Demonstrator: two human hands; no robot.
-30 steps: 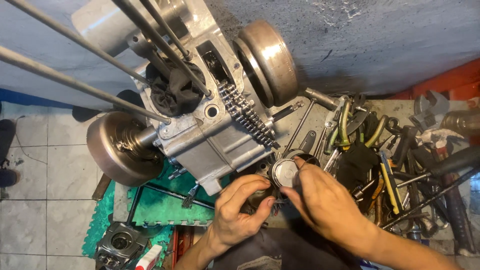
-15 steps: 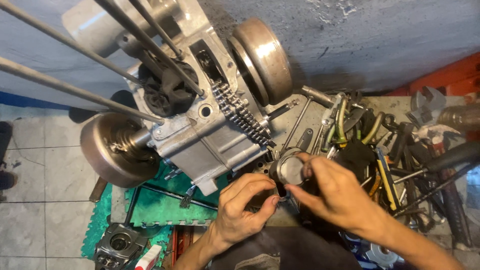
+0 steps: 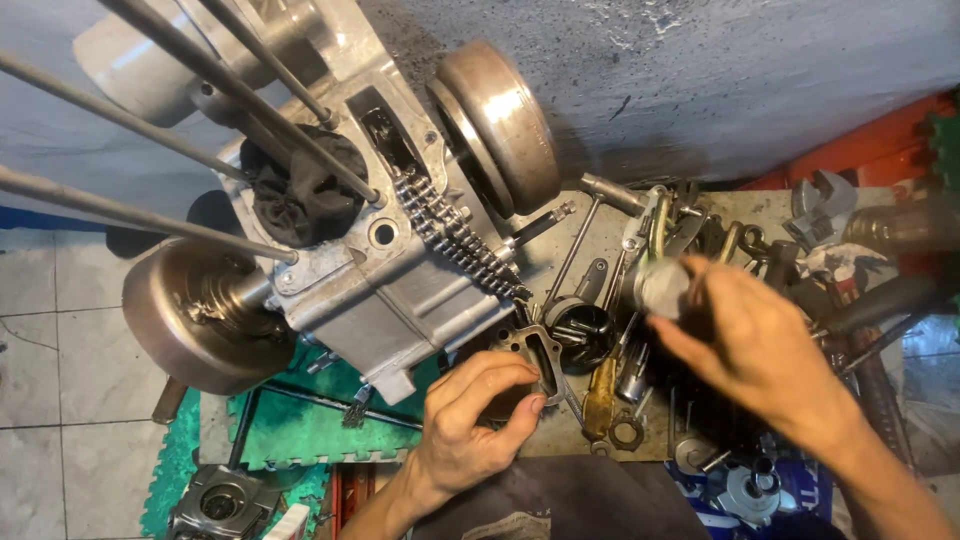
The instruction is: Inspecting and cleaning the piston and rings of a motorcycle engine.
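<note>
My right hand (image 3: 745,345) and its grey cylindrical part (image 3: 662,288) are motion-blurred; my fingers hide its far side.

An engine crankcase (image 3: 390,290) with four long studs is seen at the centre-left, a black rag (image 3: 300,195) stuffed into its bore. A timing chain (image 3: 455,240) is draped toward four o'clock of the rag. A round flywheel (image 3: 500,125) is mounted at one o'clock, a clutch drum (image 3: 195,315) at eight o'clock. Green foam matting (image 3: 300,420) (torn at the edges) is laid at six o'clock, and a yellow-handled screwdriver (image 3: 600,395) is found beside it.
</note>
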